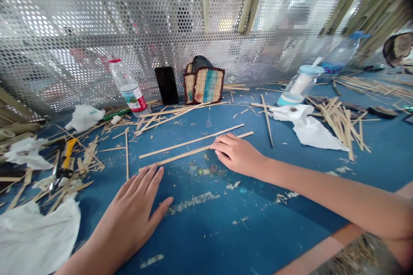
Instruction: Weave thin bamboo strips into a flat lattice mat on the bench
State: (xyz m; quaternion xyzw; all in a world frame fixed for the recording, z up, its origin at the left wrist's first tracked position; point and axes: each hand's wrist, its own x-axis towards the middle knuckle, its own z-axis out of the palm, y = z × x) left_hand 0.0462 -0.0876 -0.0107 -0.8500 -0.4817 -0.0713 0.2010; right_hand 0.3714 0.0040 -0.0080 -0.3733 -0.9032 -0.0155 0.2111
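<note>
Two long, thin bamboo strips lie almost parallel on the blue tabletop in front of me. My left hand [137, 204] is spread flat, its fingertips touching the left end of the nearer bamboo strip [183, 155]. Toward that strip's right end, my right hand [237, 154] is closed, thumb and fingers pinching it against the table. The farther bamboo strip [192, 141] lies just beyond, untouched. A short upright-lying strip [127, 154] is left of both, and a dark-edged strip [266, 122] lies beyond my right hand.
Along the back stand a water bottle [130, 88], a black phone [166, 86], a woven pouch [209, 86] and a lidded cup [300, 85]. Strip piles [338, 122] and crumpled tissue [318, 131] lie right. Scraps, a yellow-handled cutter [69, 153] and tissue [41, 236] lie left.
</note>
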